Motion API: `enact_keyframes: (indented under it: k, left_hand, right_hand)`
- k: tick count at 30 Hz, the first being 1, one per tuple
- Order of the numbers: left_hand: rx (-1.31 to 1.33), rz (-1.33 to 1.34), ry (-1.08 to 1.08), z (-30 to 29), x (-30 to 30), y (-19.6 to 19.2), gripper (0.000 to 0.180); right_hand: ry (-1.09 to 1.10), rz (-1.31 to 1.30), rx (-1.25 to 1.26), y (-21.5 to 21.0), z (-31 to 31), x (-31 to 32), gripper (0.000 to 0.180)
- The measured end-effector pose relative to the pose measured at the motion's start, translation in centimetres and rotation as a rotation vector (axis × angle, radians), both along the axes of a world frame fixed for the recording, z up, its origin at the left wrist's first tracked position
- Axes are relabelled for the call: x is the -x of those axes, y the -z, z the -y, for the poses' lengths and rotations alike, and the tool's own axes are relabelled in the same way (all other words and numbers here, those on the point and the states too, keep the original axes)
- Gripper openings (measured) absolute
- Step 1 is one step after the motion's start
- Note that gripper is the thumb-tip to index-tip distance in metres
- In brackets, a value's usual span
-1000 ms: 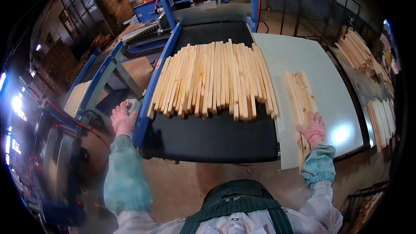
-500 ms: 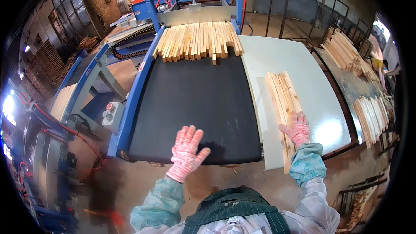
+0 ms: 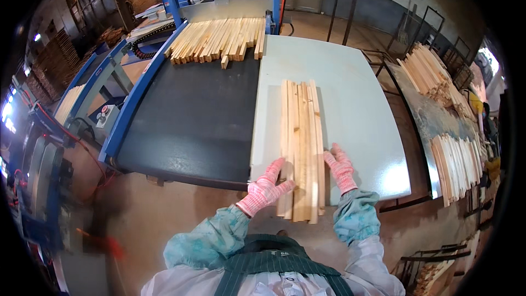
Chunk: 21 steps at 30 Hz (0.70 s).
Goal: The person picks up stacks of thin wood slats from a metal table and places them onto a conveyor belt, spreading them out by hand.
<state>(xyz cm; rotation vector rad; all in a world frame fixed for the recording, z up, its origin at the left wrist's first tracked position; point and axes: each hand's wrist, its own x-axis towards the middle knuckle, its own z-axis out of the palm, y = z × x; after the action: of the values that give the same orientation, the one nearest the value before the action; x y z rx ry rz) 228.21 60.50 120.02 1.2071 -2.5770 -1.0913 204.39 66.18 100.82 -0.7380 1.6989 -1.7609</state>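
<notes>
Several long pale wooden strips [image 3: 298, 131] lie side by side on the white tabletop [image 3: 356, 104], their near ends jutting past its front edge. My left hand [image 3: 267, 189], in a pink-and-white knit glove, is at the left side of these strips near their close end, fingers stretched and thumb reaching over the outer strip. On the opposite side my right hand [image 3: 341, 169], gloved alike, rests with straight fingers along the right edge. Neither hand is closed round the wood. Whether the right fingers press on the strips I cannot tell.
Left of the tabletop runs a black conveyor belt [image 3: 192, 115] with a blue side rail [image 3: 139, 98]. A row of wooden strips [image 3: 219, 38] lies at its far end, before a metal plate [image 3: 224, 10]. More strips [image 3: 457, 167] lie on a side table at right. A control box [image 3: 107, 116] stands left.
My left hand has moved from above the belt to the strips' left side. My right hand has shifted from on top of them to their right side. The view has turned right.
</notes>
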Motion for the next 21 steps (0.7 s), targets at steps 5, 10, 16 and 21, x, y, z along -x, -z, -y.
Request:
enact_keyframes:
  k: [5,10,16,21]
  left_hand:
    - [0.111,-0.090,-0.207,-1.2,0.7,2.4,0.082]
    - [0.186,-0.062,-0.218,-2.3,0.7,3.1,0.079]
    - [0.079,-0.110,-0.222,-4.4,-1.9,3.5,0.079]
    - [0.148,-0.161,-0.233,0.6,-2.0,1.5,0.076]
  right_hand:
    - [-0.167,-0.480,-0.297,-5.5,-2.8,-3.9,0.079]
    - [-0.193,-0.579,-0.437,-7.1,-3.8,-6.3,0.095]
    - [-0.316,-0.534,-0.492,-8.9,-6.3,-8.0,0.098]
    - [-0.300,-0.556,-0.347,-10.0,-1.7,-7.6,0.098]
